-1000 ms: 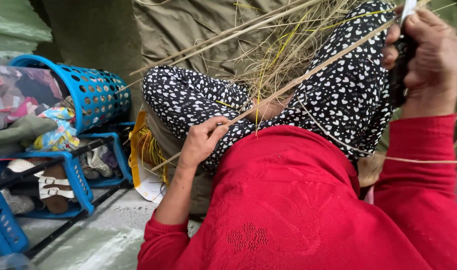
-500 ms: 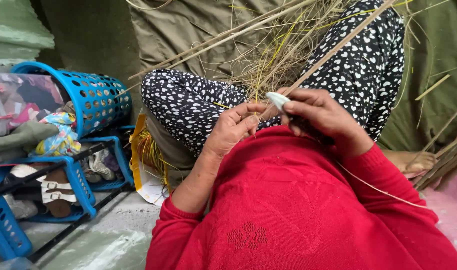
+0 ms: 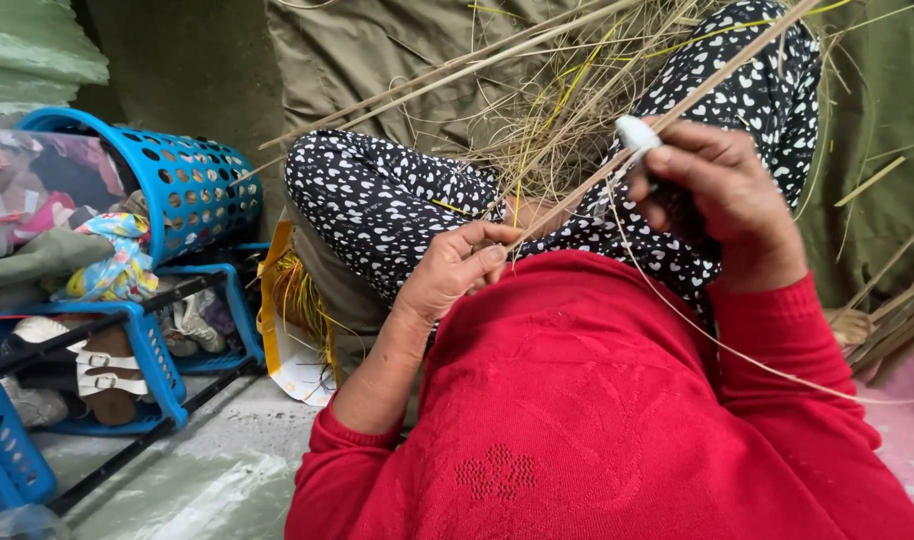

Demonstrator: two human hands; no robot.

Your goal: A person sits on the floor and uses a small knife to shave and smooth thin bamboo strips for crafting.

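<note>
Reed stalk [image 3: 677, 105], long, thin and pale, runs on a diagonal across the lap: its near end sits at the left hand [image 3: 457, 270] and its far end climbs toward two o'clock, past the right hand [image 3: 722, 200] and out of the top edge. The left hand pinches the stalk's lower end between thumb and forefinger, the other fingers curled in. The right hand lies up the stalk at about two o'clock from the left, fingers closed round a small white-tipped tool [image 3: 637, 132] pressed against the stalk. A thin peeled strand [image 3: 737, 352] trails from the right hand toward four o'clock. Loose dry grass [image 3: 567, 120] lies heaped at twelve o'clock on the spotted trousers [image 3: 387, 195]. A blue plastic basket [image 3: 192, 185] stands well apart at nine o'clock.
</note>
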